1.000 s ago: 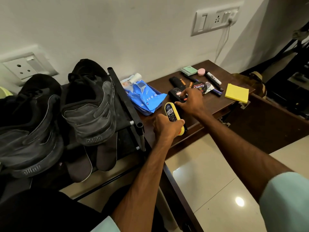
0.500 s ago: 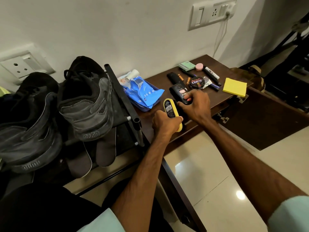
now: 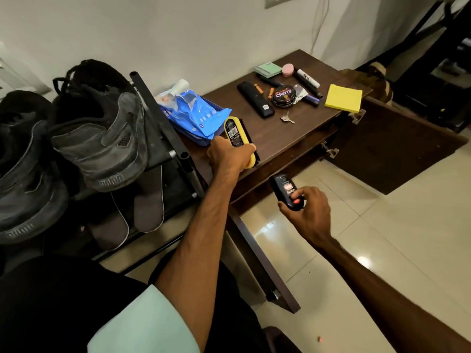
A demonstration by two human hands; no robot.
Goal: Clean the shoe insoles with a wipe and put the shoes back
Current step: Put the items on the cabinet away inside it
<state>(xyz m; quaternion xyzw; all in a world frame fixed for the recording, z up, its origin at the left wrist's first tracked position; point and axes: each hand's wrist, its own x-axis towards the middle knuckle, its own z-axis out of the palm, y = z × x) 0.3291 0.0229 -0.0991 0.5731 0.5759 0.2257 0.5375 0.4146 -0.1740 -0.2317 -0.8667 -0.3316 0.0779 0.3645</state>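
From my seat I take the brown cabinet (image 3: 293, 133) as my mark. My left hand (image 3: 229, 156) is at its front left corner, fingers wrapped round the near end of a yellow shoe brush (image 3: 237, 133). The brush's barcoded back faces up and its dark bristles turn to the right. My right hand (image 3: 309, 212) is off the cabinet's front edge, over the tiled floor, with fingers and thumb curled round a small black bottle (image 3: 284, 189). The blue pack of wipes (image 3: 193, 113) lies on the left end of the cabinet top, just behind the brush and touching it or nearly so; I cannot tell which. Left of the cabinet, on a black rack, stand the two dark shoes, the nearer shoe (image 3: 102, 141) beside the rack's post and the second shoe (image 3: 23, 179) further left. The two insoles (image 3: 149, 200) lie side by side below the nearer shoe, out of both shoes. On the middle and right of the cabinet top I see a black remote (image 3: 256, 99), a polish tin (image 3: 284, 95), keys (image 3: 287, 117) and a yellow pad (image 3: 344, 98), all well apart from both hands.
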